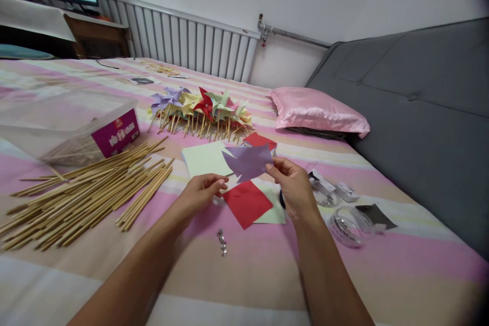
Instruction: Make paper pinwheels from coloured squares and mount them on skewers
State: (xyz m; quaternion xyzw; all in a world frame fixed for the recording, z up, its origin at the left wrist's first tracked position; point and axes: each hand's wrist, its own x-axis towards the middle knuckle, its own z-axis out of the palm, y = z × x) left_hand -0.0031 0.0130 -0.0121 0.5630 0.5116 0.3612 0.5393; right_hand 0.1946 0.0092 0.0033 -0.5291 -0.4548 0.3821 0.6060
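Observation:
A purple paper square with cut slits (250, 159) is pinched at its right edge by my right hand (293, 183), its left side fanned into points. Just left of it, my left hand (199, 194) has thumb and fingers together; a thin dark tip shows by the fingertips, too small to name. Under the paper lie a red paper sheet (246, 206) and a pale green sheet (275, 209) on the bedspread. Behind my left hand is a larger light green sheet (202, 159). A short row of shiny beads or pins (222, 243) lies nearer me.
Wooden sticks (87, 188) spread at the left beside a clear plastic box (76, 112). Finished paper pinwheels (202, 107) stand in a bunch behind. A red-topped paper stack (260, 140), rolls of clear tape (349, 226) and a pink pillow (317, 109) are farther right.

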